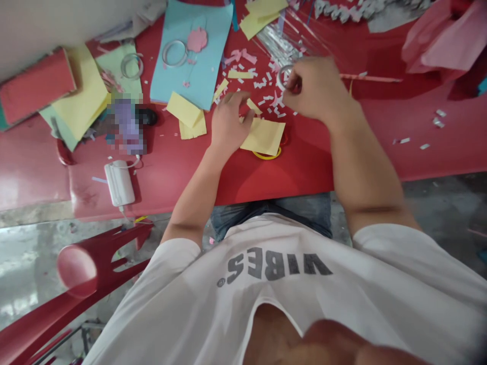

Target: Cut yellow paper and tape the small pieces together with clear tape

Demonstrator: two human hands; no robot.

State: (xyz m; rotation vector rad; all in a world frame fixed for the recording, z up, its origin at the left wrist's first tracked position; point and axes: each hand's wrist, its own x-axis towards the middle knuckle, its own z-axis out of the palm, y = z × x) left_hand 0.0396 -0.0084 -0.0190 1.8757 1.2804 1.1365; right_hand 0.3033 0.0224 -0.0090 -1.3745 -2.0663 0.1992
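Right hand (314, 86) pinching a clear tape roll (284, 76) up above the red bench (171, 177), and there's the left hand (228, 124), curled, resting on a yellow paper sheet (263, 136)!

Soft, even light is spreading across the scene, glare is whitening the glossy red tabletop (34, 167), the right hand (314, 86) is blurring slightly, and the wide lens is warping the red plastic chair (76, 268) near the frame's edge.

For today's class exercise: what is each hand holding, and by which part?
The right hand pinches a tape roll by its rim in its fingertips. The left hand seems to hold nothing; its fingers rest on yellow paper.
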